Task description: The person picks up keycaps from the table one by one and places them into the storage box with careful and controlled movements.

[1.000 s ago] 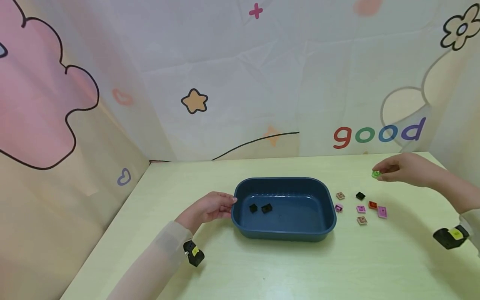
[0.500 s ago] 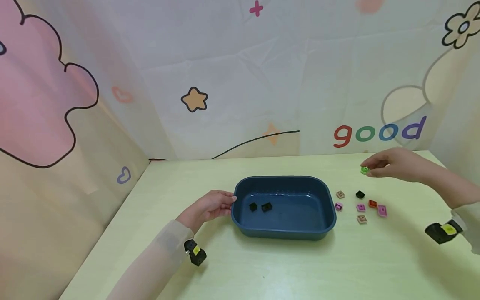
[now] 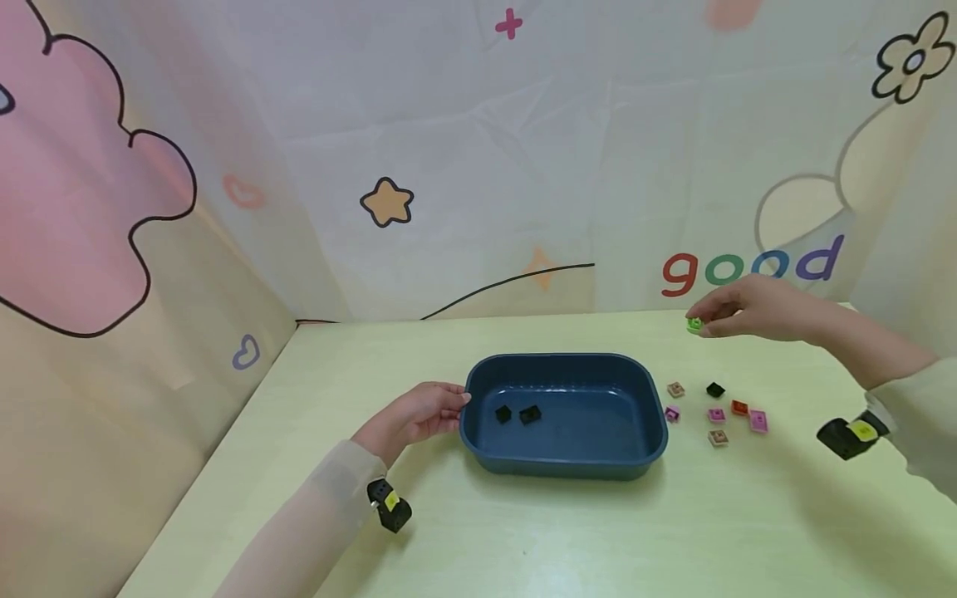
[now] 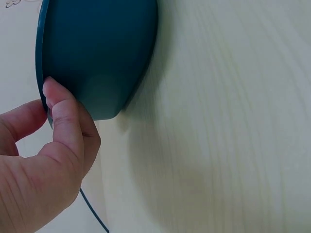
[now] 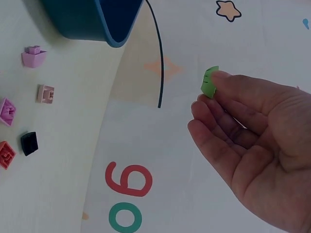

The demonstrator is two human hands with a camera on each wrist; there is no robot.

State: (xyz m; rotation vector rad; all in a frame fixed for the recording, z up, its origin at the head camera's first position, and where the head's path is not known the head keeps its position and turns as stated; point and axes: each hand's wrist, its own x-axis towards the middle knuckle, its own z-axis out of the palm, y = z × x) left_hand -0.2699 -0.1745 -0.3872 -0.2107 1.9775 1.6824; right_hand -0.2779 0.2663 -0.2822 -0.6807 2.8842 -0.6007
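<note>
Right hand (image 3: pixel 758 309) pinches green piece (image 5: pixel 209 82) at fingertips, gap just its thickness, raised. Below those fingers: loose pieces (image 3: pixel 716 415) on table (image 3: pixel 598 540). Down-left of them: blue tray (image 3: pixel 562 467), two black pieces (image 3: pixel 530 414) inside; left hand (image 3: pixel 420 413) pinches its rim. Step seems a transfer; next likely calls for lowering over tray, releasing.

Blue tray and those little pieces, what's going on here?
A person's left hand grips the end of the blue tray, which holds two black pieces. The right hand pinches a green piece in the air. Seven more pieces lie on the table, to the right of the tray: three pink, two tan, one red, one black.
</note>
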